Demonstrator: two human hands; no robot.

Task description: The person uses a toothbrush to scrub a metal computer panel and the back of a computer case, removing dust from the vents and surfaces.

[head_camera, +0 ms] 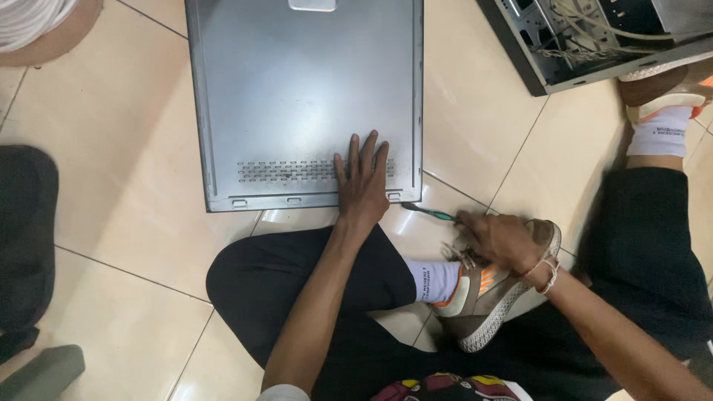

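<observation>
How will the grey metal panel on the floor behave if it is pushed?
The grey metal panel lies flat on glossy tiles, so it would probably slide easily. It looks thin and wide, so it may flex slightly when lifted. The left hand pressing it likely keeps it steady.

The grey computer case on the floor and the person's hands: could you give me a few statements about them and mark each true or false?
1. The left hand lies flat on the grey metal side panel of the computer case. True.
2. The right hand holds a hammer. False: it holds a screwdriver with a green handle, tip toward the panel's corner.
3. The case lies on a carpet. False: it lies on a tiled floor.
4. A second, open computer case with cables showing lies at upper right. True.
5. The right hand rests by a sneaker. True.
</observation>
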